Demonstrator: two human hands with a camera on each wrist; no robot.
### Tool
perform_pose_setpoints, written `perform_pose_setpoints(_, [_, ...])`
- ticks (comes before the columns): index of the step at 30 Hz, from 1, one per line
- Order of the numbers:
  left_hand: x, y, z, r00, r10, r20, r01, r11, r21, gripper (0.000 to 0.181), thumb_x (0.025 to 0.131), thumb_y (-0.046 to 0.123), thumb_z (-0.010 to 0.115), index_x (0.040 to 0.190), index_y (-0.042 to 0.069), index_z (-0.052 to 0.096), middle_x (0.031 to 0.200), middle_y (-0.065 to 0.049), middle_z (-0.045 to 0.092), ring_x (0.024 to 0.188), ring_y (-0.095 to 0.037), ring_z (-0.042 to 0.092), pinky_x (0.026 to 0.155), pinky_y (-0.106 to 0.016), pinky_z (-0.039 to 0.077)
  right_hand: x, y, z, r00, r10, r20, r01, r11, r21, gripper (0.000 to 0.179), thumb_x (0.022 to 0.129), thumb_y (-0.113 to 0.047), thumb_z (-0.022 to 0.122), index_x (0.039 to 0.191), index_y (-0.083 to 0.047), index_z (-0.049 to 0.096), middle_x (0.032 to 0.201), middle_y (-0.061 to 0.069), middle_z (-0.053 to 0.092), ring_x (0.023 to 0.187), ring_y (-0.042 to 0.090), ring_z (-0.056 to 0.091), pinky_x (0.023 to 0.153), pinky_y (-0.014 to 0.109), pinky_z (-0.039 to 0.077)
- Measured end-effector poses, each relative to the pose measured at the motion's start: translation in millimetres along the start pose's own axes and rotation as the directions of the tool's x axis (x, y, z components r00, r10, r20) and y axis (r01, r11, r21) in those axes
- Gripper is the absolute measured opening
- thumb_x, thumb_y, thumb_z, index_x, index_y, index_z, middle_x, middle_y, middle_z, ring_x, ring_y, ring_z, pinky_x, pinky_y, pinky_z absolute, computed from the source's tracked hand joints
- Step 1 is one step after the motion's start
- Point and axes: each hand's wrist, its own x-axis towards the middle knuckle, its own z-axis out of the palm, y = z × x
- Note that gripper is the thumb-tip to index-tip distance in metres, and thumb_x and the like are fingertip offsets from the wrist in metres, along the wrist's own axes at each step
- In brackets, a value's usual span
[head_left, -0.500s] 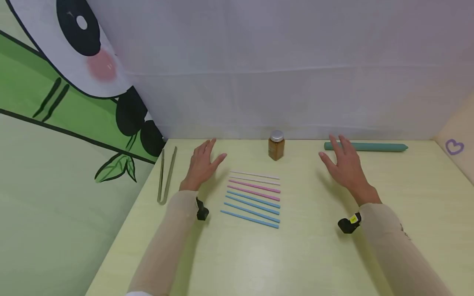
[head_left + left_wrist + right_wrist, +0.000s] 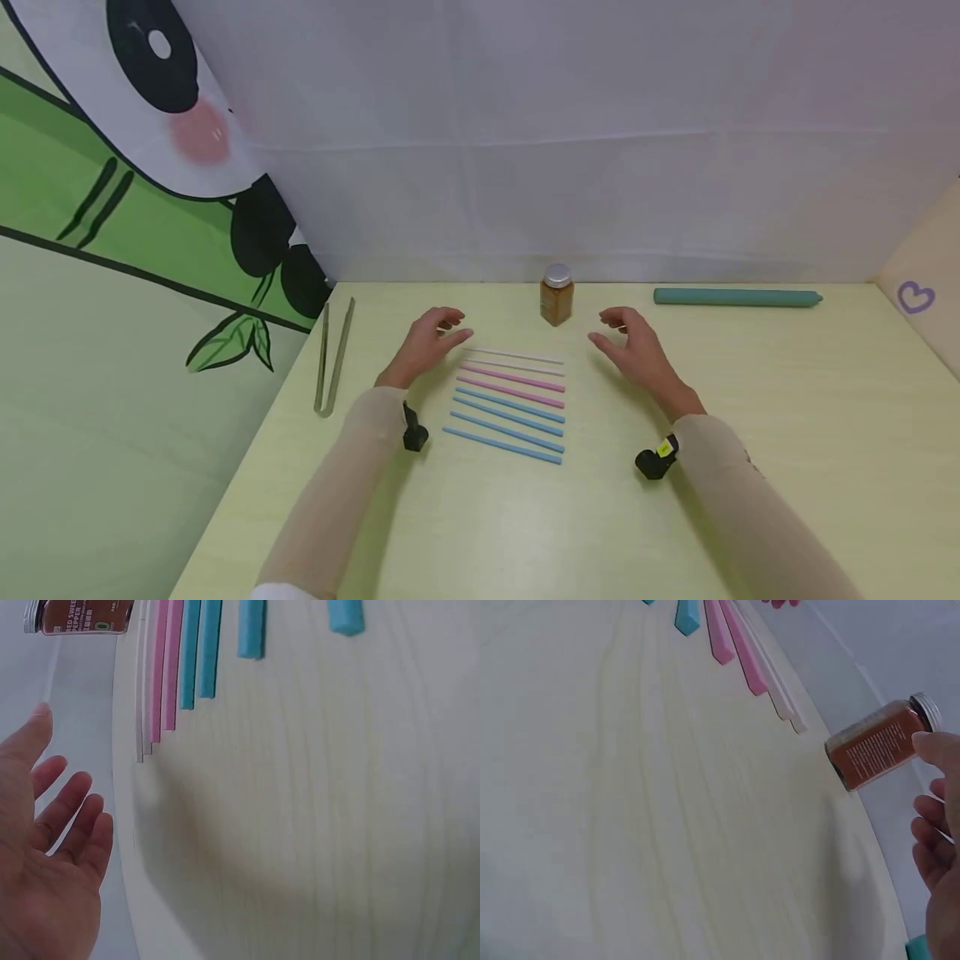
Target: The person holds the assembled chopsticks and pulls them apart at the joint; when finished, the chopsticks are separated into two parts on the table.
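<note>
My left hand [image 2: 426, 346] hovers over the table left of a row of thin sticks, its fingers loosely bent and holding nothing. Across from it my right hand [image 2: 637, 354] is also bare, thumb and fingers spread apart, to the right of the row. The row has two white sticks [image 2: 517, 368] at the back, two pink sticks [image 2: 517, 380], then several blue sticks [image 2: 502, 446] toward the front. Behind the row stands a spice jar [image 2: 557, 300] with a silver lid and reddish-brown contents. Its label reads red sweet pepper in the left wrist view.
Metal tongs [image 2: 341, 358] lie near the table's left edge. A long green rod [image 2: 735, 297] with a narrowed tip lies along the back right edge. A white cloth [image 2: 585, 192] hangs behind the table, and a printed panel [image 2: 97, 433] borders the left side.
Both hands have drawn inward toward the sticks, the right one farther, leaving the green rod's front uncovered. Their fingers have bent more. The sticks, jar, tongs and rod keep their places.
</note>
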Motion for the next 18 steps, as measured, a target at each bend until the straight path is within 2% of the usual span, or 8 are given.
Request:
perform_pose_setpoints(5, [1.2, -3.4, 5.6, 0.998, -0.042, 0.046, 0.044, 0.998, -0.039, 0.045, 0.092, 0.036, 0.062, 0.126, 0.006, 0.056, 0.124, -0.012, 0.058, 0.114, -0.028, 0.054, 0.099, -0.043, 0.045, 5.1, -5.0, 17.4, 0.996, 0.031, 0.084, -0.034, 0.999, 0.034, 0.043, 0.093, -0.029, 0.064, 0.124, -0.003, 0.051, 0.121, 0.015, 0.056, 0.113, 0.029, 0.051, 0.101, 0.046, 0.04])
perform_pose_setpoints(8, [3.3, -5.5, 9.1, 0.996, -0.052, 0.075, 0.054, 0.998, -0.025, 0.041, 0.092, 0.036, 0.063, 0.123, 0.009, 0.058, 0.12, -0.008, 0.06, 0.11, -0.024, 0.056, 0.098, -0.041, 0.045, 6.3, -7.9, 25.7, 0.993, 0.028, 0.116, -0.033, 0.999, 0.042, 0.039, 0.093, -0.028, 0.064, 0.122, -0.004, 0.053, 0.118, 0.014, 0.057, 0.11, 0.028, 0.053, 0.099, 0.045, 0.042])
perform_pose_setpoints(14, [7.1, -2.9, 15.1, 0.99, -0.04, 0.137, 0.038, 0.999, 0.017, 0.03, 0.093, 0.026, 0.063, 0.117, 0.008, 0.062, 0.11, -0.008, 0.063, 0.101, -0.022, 0.057, 0.094, -0.038, 0.047, 7.6, -11.8, 39.7, 0.985, -0.005, 0.173, -0.004, 0.999, 0.051, 0.031, 0.092, -0.024, 0.065, 0.115, -0.004, 0.057, 0.109, 0.012, 0.06, 0.1, 0.026, 0.056, 0.092, 0.042, 0.046])
perform_pose_setpoints(18, [10.1, 1.0, 18.1, 0.987, -0.027, 0.159, 0.02, 0.999, 0.046, 0.023, 0.093, 0.019, 0.063, 0.112, 0.005, 0.064, 0.106, -0.01, 0.062, 0.097, -0.022, 0.056, 0.091, -0.037, 0.047, 9.0, -9.5, 46.4, 0.98, -0.004, 0.198, -0.004, 0.999, 0.04, 0.028, 0.092, -0.024, 0.066, 0.112, -0.005, 0.06, 0.108, 0.011, 0.061, 0.101, 0.024, 0.056, 0.092, 0.041, 0.044])
